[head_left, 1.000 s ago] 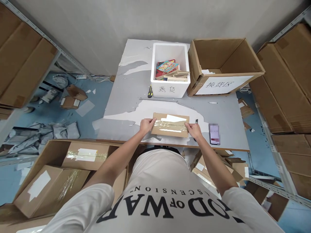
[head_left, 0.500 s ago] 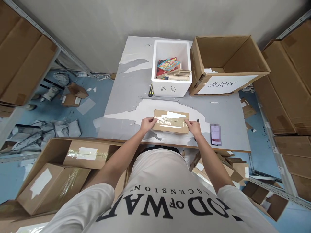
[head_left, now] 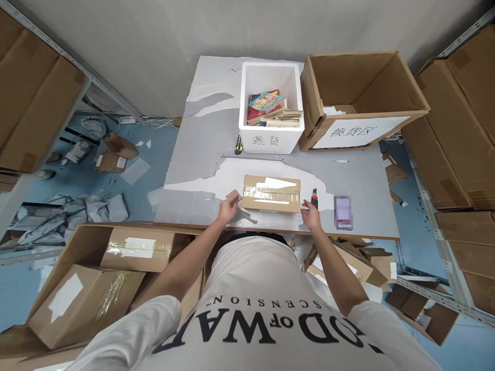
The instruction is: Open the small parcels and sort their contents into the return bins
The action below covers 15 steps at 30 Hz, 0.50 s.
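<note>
A small taped cardboard box (head_left: 271,194) with torn white label remains lies on the table in front of me. Just off its left end is my left hand (head_left: 229,206), fingers loosely extended and nothing held. My right hand (head_left: 310,214) hovers near the right end, its fingers apart and holding nothing. Close beyond that hand lies a red and black utility knife (head_left: 314,199). To its right a phone (head_left: 343,212) with a blurred screen rests flat.
Behind the box stand a white foam box (head_left: 273,140) with several books (head_left: 266,103) and a large open carton (head_left: 363,132) with a handwritten sign. A yellow and black cutter (head_left: 238,144) lies beside the foam box. Parcels (head_left: 137,249) fill a carton at lower left.
Both hands have let go of the small box and drawn apart, the left leftward, the right slightly right and toward me. The red utility knife now shows more fully.
</note>
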Each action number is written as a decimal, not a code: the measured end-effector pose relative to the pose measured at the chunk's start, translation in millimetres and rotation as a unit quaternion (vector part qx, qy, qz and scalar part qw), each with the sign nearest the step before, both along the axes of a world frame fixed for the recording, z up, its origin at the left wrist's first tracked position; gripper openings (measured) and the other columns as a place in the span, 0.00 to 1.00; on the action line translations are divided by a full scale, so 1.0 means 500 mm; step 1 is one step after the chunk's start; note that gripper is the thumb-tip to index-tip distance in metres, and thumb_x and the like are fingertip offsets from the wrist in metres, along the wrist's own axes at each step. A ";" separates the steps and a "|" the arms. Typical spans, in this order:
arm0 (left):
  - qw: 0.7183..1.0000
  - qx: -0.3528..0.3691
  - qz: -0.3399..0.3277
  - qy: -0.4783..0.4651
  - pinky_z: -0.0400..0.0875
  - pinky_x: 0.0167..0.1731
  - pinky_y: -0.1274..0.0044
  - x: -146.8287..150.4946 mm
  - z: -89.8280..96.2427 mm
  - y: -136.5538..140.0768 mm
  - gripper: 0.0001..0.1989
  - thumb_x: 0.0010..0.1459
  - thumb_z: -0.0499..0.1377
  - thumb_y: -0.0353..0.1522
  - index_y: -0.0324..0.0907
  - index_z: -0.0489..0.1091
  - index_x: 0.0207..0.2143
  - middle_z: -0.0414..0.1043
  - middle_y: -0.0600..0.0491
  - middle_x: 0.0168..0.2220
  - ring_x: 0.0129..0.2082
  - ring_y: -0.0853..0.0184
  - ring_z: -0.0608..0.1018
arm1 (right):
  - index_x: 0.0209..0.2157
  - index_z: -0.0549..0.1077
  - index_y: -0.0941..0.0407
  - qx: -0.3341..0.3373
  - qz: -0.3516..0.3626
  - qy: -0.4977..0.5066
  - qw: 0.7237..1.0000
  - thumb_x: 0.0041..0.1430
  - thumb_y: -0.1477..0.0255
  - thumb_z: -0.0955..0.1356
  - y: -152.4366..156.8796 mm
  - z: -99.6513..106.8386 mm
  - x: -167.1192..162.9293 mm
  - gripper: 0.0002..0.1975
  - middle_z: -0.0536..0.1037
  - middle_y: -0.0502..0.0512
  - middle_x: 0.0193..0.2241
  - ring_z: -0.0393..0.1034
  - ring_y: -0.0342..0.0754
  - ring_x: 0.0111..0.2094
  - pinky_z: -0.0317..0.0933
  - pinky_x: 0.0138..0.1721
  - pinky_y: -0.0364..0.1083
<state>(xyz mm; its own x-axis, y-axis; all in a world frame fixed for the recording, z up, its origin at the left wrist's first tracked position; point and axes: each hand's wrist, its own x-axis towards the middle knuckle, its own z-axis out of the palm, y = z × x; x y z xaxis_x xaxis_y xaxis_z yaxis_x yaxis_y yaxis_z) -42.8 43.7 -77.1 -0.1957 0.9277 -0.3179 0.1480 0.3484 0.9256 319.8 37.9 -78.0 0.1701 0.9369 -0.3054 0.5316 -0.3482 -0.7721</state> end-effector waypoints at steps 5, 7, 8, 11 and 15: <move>0.989 0.023 -0.132 0.066 0.68 0.53 0.65 0.005 -0.030 -0.039 0.22 0.47 0.64 0.38 0.41 0.76 0.45 0.77 0.49 0.47 0.50 0.55 0.76 | 0.57 0.66 0.55 0.028 0.082 0.036 0.996 0.48 0.70 0.68 -0.046 -0.029 -0.024 0.31 0.76 0.60 0.49 0.73 0.54 0.46 0.67 0.48 0.53; 0.985 0.022 -0.143 0.095 0.69 0.51 0.66 0.016 -0.037 -0.042 0.18 0.51 0.60 0.38 0.41 0.76 0.44 0.78 0.50 0.44 0.47 0.56 0.77 | 0.51 0.71 0.58 0.034 0.067 0.055 0.996 0.51 0.67 0.67 -0.047 -0.033 -0.042 0.24 0.79 0.61 0.44 0.74 0.54 0.44 0.66 0.48 0.54; 0.984 0.018 -0.140 0.105 0.70 0.49 0.66 0.021 -0.040 -0.041 0.17 0.52 0.59 0.38 0.41 0.76 0.43 0.79 0.50 0.43 0.46 0.56 0.78 | 0.47 0.73 0.59 0.033 0.056 0.059 0.996 0.52 0.65 0.67 -0.045 -0.033 -0.050 0.21 0.80 0.62 0.42 0.74 0.54 0.42 0.67 0.47 0.54; 0.984 0.016 -0.133 0.121 0.71 0.46 0.67 0.028 -0.040 -0.034 0.17 0.52 0.58 0.38 0.41 0.77 0.42 0.80 0.50 0.39 0.43 0.57 0.79 | 0.40 0.75 0.59 0.030 0.043 0.057 0.997 0.53 0.62 0.66 -0.035 -0.028 -0.060 0.18 0.81 0.63 0.38 0.75 0.55 0.40 0.67 0.45 0.53; 0.981 0.030 -0.141 0.131 0.71 0.44 0.71 0.020 -0.011 -0.019 0.16 0.53 0.57 0.39 0.41 0.77 0.40 0.80 0.51 0.37 0.41 0.59 0.78 | 0.35 0.77 0.57 0.027 0.062 0.047 0.997 0.52 0.60 0.67 -0.015 -0.003 -0.047 0.16 0.81 0.60 0.35 0.75 0.55 0.39 0.67 0.43 0.51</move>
